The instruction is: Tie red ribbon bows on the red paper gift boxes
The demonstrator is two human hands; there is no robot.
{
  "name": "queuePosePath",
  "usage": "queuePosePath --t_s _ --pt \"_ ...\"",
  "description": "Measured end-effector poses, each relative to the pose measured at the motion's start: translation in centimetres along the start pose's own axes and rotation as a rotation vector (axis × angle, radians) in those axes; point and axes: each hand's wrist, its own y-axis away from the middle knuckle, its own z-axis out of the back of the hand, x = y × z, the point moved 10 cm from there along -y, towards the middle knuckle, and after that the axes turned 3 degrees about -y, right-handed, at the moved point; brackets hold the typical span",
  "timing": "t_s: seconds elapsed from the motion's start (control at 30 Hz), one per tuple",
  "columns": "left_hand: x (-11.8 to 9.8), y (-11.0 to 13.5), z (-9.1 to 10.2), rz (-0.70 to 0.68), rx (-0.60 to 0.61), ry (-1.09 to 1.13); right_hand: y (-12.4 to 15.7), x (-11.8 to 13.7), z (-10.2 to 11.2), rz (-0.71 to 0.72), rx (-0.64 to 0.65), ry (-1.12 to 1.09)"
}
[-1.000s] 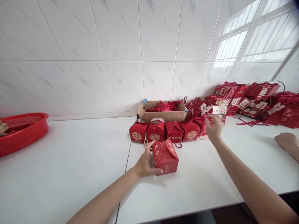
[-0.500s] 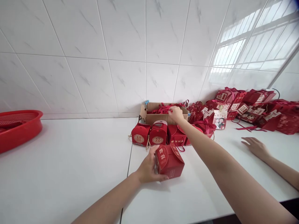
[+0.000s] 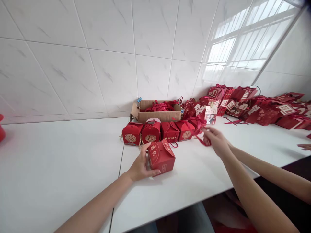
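My left hand (image 3: 141,166) grips a red gift box (image 3: 162,163) with gold lettering by its left side, thumb along the front and fingers at the back edge. The box rests on the white table, its top flaps folded over. My right hand (image 3: 217,142) is closed on a dark red ribbon (image 3: 205,142) that trails leftward beside the row of boxes. Just behind my right wrist lies another person's forearm (image 3: 257,166); that person's hand is mostly hidden by mine. A cardboard box (image 3: 157,116) holds a heap of red ribbons (image 3: 163,106).
Several red gift boxes (image 3: 150,133) stand in a row before the cardboard box. More red boxes and bags (image 3: 243,108) are piled along the tiled wall to the right. Another hand (image 3: 305,147) shows at the right edge, and a red basket (image 3: 2,129) at the left.
My right hand has left the cardboard box and moved right and nearer with a ribbon. The other person's arm has reached in beside it. The view has turned right; my left hand keeps the box.
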Motion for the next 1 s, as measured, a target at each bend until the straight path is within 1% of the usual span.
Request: queuePosePath --t_s 0.03,0.07,0.1,0.17,0.23,0.33,0.37,0.4,0.47,0.5,0.53,0.6,0.7,0.77,0.87,0.93,1.0 --pt "0.1 0.0 0.0 0.007 0.004 -0.004 2.1 -2.2 0.0 -0.071 0.096 0.212" --pt "0.2 -0.1 0.0 0.014 0.005 -0.007 4.1 -3.8 -0.1 -0.088 0.186 0.406" --pt "0.3 -0.1 0.0 0.021 0.006 -0.011 5.8 -5.0 -0.2 -0.072 0.269 0.553" --pt "0.4 -0.2 0.0 0.024 0.007 -0.016 8.4 -6.7 0.2 -0.074 0.364 0.734" --pt "0.3 -0.3 0.0 0.02 0.011 -0.018 10.0 -7.1 0.9 -0.071 0.422 0.808" --pt "0.2 -0.4 -0.1 0.013 0.026 -0.018 10.9 -6.3 1.5 -0.045 0.516 0.879" --pt "0.2 -0.4 -0.1 0.01 0.03 -0.018 10.7 -5.8 1.7 -0.031 0.518 0.92" --pt "0.1 -0.5 -0.1 0.006 0.032 -0.021 10.2 -5.2 1.9 -0.017 0.487 0.964" --pt "0.2 -0.5 -0.1 -0.002 0.031 -0.028 8.2 -3.7 1.9 0.01 0.349 1.015" --pt "0.3 -0.4 0.0 -0.002 0.029 -0.033 7.1 -3.2 1.4 0.022 0.295 0.995" --pt "0.4 -0.4 0.0 -0.001 0.023 -0.038 6.0 -3.1 0.3 0.014 0.289 0.958" --pt "0.6 -0.3 0.1 0.005 0.017 -0.042 3.6 -4.1 -2.4 -0.052 0.311 0.934" --pt "0.4 -0.1 0.1 -0.002 0.012 -0.041 0.4 -5.7 -6.6 -0.07 0.341 0.925" --pt "0.1 -0.1 0.1 -0.015 0.018 -0.031 -1.0 -7.0 -8.5 -0.093 0.347 0.913" --pt "-0.6 -0.1 -0.1 -0.037 0.036 0.002 -1.8 -7.9 -10.0 -0.108 0.356 0.867" --pt "-0.9 -0.2 -0.2 -0.044 0.052 0.047 -1.6 -7.3 -10.2 -0.096 0.378 0.807" --pt "-1.1 -0.2 -0.3 -0.046 0.062 0.093 -1.3 -5.8 -10.2 -0.073 0.428 0.728"
